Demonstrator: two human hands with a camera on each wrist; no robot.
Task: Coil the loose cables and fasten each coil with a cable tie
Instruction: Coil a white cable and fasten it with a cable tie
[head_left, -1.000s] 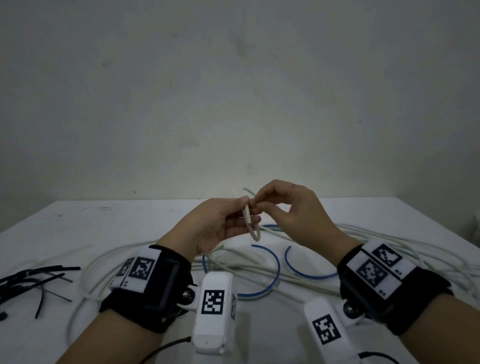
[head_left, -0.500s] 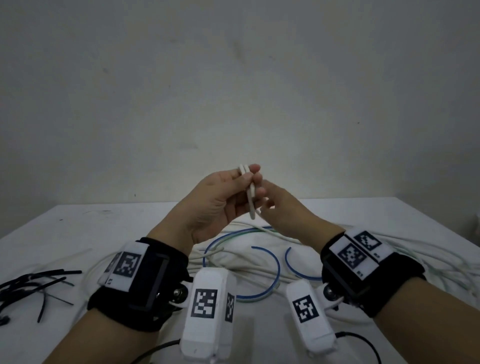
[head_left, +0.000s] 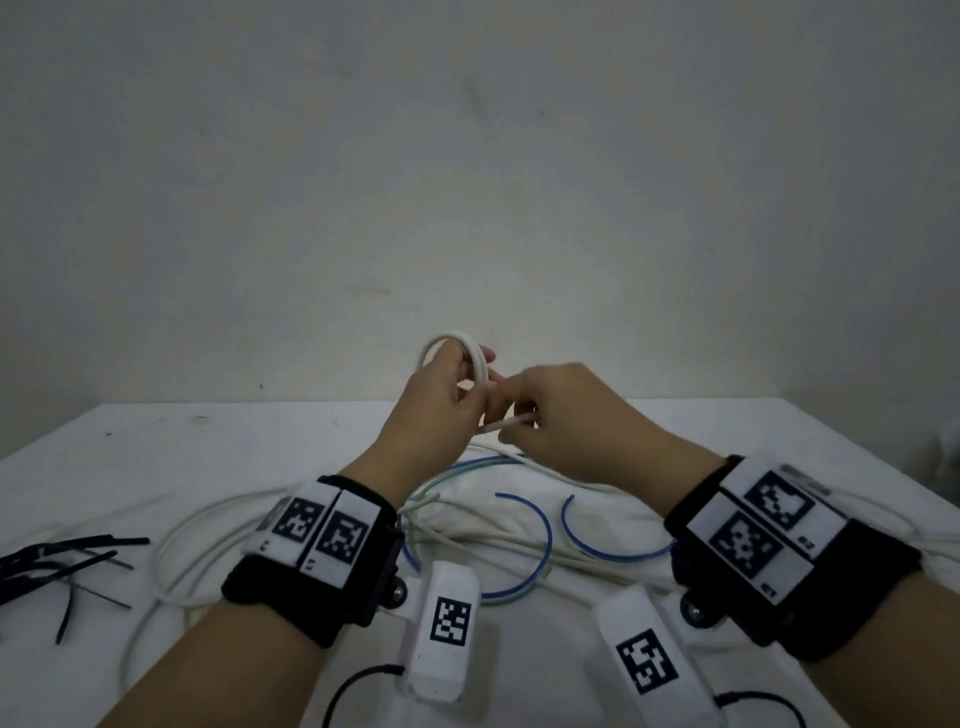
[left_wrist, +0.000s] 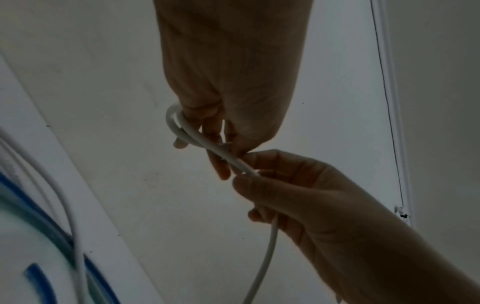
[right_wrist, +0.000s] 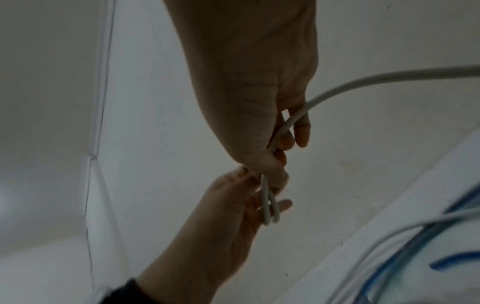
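A white cable (head_left: 470, 358) is wound in a small double loop around the fingers of my left hand (head_left: 470, 387), held up above the table. In the left wrist view the loop (left_wrist: 182, 128) wraps my left fingers (left_wrist: 215, 131). My right hand (head_left: 511, 413) touches the left and pinches the same cable just below the loop. The cable's tail (left_wrist: 270, 246) drops from the right hand (left_wrist: 249, 179) toward the table. In the right wrist view the cable (right_wrist: 291, 121) runs through my right hand (right_wrist: 280, 164) into the loop (right_wrist: 270, 209) against the left palm.
Loose white cables (head_left: 176, 551) and blue cables (head_left: 540, 540) lie tangled on the white table (head_left: 208, 457) under my wrists. Several black cable ties (head_left: 57, 564) lie at the left edge. A plain wall stands behind the table.
Both hands rose from the table. The single hanging loop has become a double loop around my left fingers, and my right hand has come up against the left.
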